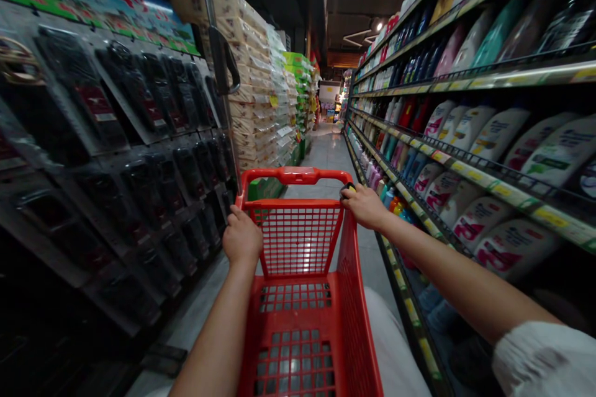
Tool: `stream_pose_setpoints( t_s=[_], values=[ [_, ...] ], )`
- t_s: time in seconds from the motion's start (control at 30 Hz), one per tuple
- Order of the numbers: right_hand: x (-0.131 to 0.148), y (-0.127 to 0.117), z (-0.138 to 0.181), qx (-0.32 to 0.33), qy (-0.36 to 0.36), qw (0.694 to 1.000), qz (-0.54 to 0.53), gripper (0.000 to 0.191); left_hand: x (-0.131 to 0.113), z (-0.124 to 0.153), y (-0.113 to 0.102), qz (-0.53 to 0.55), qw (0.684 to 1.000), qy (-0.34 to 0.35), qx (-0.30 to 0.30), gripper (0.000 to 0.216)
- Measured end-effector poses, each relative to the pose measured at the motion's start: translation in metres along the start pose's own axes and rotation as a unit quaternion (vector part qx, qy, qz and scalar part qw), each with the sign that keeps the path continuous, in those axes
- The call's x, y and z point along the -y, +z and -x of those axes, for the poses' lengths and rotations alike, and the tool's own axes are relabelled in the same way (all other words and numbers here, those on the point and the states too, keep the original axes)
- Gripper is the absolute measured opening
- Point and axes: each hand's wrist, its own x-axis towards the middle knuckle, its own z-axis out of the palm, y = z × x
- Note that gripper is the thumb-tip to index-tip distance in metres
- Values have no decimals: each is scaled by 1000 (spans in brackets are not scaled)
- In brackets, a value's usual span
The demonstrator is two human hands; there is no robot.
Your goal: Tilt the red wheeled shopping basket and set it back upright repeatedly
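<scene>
A red plastic shopping cart (294, 203) with grid walls fills the lower middle of the view, and no goods show in it. My left hand (243, 239) is closed over its left rim, just below the front handle bar. On the opposite rim, near the handle's corner, my right hand (367, 206) has its fingers wrapped round the edge. A small black and yellow piece (347, 190) sits by the right fingertips; I cannot tell what it is. The undersides of both grips are hidden.
Shelves of shampoo bottles (498, 130) line the right side. Belts in clear packs (149, 93) hang on the left, beside an upright metal pole (218, 43). Stacked wrapped packs (251, 80) stand farther along. A grey tiled aisle floor (323, 152) runs ahead between them.
</scene>
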Motion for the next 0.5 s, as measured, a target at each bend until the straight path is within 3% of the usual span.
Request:
stream_pose_setpoints(
  t_s=[0.2,0.33,0.4,0.5],
  values=[
    [12,2,28,-5,-17,998,-54,38,-1,3,-2,15,1000,5,-4,59],
    [1,3,26,3,-40,993,-114,30,0,3,-1,28,1000,2,-14,59],
    [-11,3,15,5,-15,991,-135,31,1,2,-1,30,999,1,-18,58],
    [-31,3,-10,-13,85,988,-128,36,1,2,0,24,1000,0,-21,58]
  ],
)
